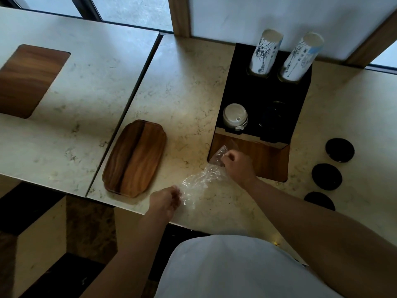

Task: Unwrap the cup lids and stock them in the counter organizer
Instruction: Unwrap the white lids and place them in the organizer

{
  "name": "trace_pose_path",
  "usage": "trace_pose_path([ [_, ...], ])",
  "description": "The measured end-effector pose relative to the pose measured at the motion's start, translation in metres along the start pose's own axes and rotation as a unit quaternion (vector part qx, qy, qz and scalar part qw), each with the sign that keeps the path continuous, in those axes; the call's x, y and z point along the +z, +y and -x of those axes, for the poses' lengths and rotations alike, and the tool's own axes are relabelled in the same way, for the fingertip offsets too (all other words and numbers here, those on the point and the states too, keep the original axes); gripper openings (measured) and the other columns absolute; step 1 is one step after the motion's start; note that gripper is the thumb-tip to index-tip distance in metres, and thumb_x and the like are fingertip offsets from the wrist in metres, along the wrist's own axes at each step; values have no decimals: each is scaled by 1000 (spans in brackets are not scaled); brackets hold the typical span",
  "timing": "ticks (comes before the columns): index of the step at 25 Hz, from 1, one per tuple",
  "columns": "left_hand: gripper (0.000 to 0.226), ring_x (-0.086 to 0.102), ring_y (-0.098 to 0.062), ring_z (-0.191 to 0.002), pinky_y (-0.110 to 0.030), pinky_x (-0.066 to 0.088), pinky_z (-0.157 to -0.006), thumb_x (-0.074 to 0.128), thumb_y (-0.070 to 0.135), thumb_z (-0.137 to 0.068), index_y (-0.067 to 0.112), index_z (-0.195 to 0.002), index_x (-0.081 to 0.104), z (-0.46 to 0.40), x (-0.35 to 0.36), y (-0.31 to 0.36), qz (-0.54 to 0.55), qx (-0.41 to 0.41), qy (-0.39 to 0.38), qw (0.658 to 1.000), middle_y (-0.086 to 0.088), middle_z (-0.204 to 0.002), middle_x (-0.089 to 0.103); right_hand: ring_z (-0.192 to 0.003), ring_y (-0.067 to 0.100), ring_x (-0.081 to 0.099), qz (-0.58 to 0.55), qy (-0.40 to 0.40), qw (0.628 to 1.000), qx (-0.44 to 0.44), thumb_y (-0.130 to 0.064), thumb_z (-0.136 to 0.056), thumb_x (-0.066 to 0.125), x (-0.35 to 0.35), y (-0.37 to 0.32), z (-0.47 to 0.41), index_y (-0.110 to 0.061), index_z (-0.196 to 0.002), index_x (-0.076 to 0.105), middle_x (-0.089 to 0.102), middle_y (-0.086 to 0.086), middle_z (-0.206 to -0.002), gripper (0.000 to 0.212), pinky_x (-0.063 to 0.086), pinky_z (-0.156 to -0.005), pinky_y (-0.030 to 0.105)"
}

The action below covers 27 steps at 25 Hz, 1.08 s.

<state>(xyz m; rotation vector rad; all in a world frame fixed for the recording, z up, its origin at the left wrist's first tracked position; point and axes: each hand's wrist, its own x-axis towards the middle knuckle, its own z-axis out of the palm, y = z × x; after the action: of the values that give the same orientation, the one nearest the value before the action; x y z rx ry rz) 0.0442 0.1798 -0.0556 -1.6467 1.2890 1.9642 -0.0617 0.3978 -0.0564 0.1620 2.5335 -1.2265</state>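
A crumpled clear plastic wrapper [200, 179] stretches over the marble counter between my two hands. My left hand [166, 201] pinches its near end by the counter's front edge. My right hand [238, 166] grips its far end in front of the black counter organizer [257, 91]. A stack of white cup lids [235, 116] sits in the organizer's front left hole. Dark lids [271, 117] fill the front right hole, hard to make out. Two stacks of printed paper cups [265, 52] stand in the back holes.
A wooden tray [135, 158] lies left of the wrapper. Three black round coasters [339, 149] lie on the counter at the right. A wooden inset panel [28, 80] is set in the left counter section. The organizer's wooden front [268, 158] is beside my right hand.
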Motion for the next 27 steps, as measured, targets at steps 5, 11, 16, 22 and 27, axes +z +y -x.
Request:
trace_pose_path([
  [5, 13, 64, -30, -71, -40, 58, -62, 36, 5, -102, 8, -97, 48, -5, -11, 2, -92, 105, 136, 981, -16, -93, 60, -76, 2, 62, -19, -5, 999, -46, -25, -98, 49, 8, -14, -10, -31, -85, 60, 66, -9, -89, 19, 43, -58, 11],
  [11, 13, 63, -33, -80, -42, 50, -63, 33, 14, -103, 25, -103, 40, -8, -31, -2, -210, 277, 241, 906, -7, -96, 62, -71, -2, 65, -24, -26, 998, -60, -31, -97, 44, 28, -27, -20, -35, -89, 58, 68, -12, -75, 16, 48, -63, 23],
  [16, 66, 58, -15, -74, -37, 45, -64, 32, 78, -92, 17, -110, 50, -18, -50, -14, -212, 292, 220, 906, -1, -88, 60, -91, 11, 66, -20, -84, 995, -42, -46, -95, 41, 35, -30, -33, -33, -118, 62, 71, -3, -105, 34, 54, -78, 33],
  [22, 30, 68, -17, -52, -40, 58, -52, 55, 53, -94, 23, -98, 55, -17, -56, -20, -106, 207, 219, 948, -9, -82, 67, -127, 26, 56, 20, -167, 984, -57, -47, -101, 42, 47, -52, -60, -37, -139, 45, 55, 6, -145, 39, 42, -99, 34],
  [27, 20, 66, -22, -49, -31, 51, -41, 48, 48, -95, 29, -101, 47, -6, -59, -30, -47, 217, 191, 956, -9, -73, 66, -89, 24, 58, 122, -189, 970, -88, -47, -98, 36, 65, -74, -75, -46, -135, 34, 65, -3, -96, 37, 44, -97, 52],
])
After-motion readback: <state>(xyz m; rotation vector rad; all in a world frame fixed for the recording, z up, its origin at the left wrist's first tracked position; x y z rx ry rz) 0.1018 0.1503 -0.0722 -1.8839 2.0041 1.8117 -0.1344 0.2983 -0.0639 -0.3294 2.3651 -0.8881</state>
